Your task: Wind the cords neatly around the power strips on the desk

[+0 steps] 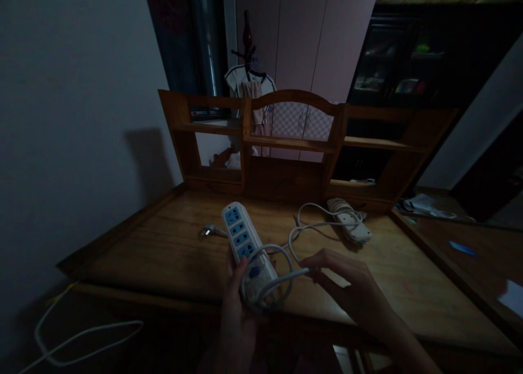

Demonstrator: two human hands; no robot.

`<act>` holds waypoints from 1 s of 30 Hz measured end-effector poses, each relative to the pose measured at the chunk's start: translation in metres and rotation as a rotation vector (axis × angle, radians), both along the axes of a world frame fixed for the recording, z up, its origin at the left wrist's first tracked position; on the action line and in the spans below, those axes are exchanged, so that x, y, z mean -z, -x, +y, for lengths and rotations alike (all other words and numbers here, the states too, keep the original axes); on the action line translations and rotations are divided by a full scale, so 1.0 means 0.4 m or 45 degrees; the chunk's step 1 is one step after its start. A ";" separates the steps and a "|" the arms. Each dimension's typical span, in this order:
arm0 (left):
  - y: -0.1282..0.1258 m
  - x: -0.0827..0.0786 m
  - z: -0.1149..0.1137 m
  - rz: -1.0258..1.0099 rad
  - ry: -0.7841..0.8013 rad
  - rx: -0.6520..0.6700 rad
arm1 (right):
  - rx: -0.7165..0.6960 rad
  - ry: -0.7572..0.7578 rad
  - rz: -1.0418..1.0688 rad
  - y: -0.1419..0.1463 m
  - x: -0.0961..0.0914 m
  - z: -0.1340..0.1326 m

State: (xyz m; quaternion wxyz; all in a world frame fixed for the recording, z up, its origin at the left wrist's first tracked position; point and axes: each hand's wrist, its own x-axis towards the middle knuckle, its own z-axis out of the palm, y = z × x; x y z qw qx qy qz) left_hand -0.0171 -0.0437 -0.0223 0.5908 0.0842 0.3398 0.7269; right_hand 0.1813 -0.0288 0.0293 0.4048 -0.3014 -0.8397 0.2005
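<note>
My left hand [236, 297] grips the near end of a white power strip with blue sockets [244, 240], holding it just above the wooden desk [171, 248]. Its white cable [281, 265] is looped around the strip's near end. My right hand [347, 284] pinches that cable just to the right of the strip. The cable's plug [209, 231] lies on the desk to the left of the strip. A second white power strip [349, 220] lies farther back on the right, with cable coiled beside it.
A wooden shelf unit [294, 145] stands along the desk's back edge. A pale wall is on the left. Another white cable [81, 336] hangs below the desk's front left. A second table with papers [461, 237] stands to the right. A pink wardrobe [310, 41] is behind.
</note>
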 end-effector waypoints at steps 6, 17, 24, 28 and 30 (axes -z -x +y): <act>-0.005 0.015 0.000 0.120 -0.004 -0.029 | 0.055 0.010 -0.006 -0.017 -0.027 -0.019; 0.003 0.013 -0.003 -0.064 -0.118 -0.053 | 0.068 0.173 -0.139 -0.026 -0.038 -0.038; -0.008 0.012 -0.015 0.053 -0.084 -0.044 | -0.008 0.329 -0.221 0.006 -0.028 -0.054; -0.011 -0.005 -0.023 0.134 -0.132 -0.107 | -0.016 0.322 -0.217 0.015 -0.022 -0.055; -0.013 -0.017 -0.030 0.179 -0.152 -0.124 | -0.025 0.314 -0.220 0.021 -0.020 -0.053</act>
